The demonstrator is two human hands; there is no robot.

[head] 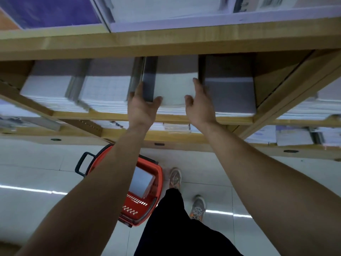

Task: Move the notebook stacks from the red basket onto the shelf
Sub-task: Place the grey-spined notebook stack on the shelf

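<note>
Red plastic basket (160, 179): 1 grey notebook stack (141, 182); wooden shelf (103, 116): 4 pale stacks (107, 89) (left hand (141, 108), right hand (200, 106) straight-fingered, flanking third stack (175, 85))

One head-worn camera (wide-angle) looks steeply down: shelf (166, 43) close beyond the fingers (138, 90), floor (36, 163) far beneath them.

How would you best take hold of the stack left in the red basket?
Come from above and grip its two opposite edges: the stack lies cover-up inside the open-topped basket, whose walls block the sides.
</note>
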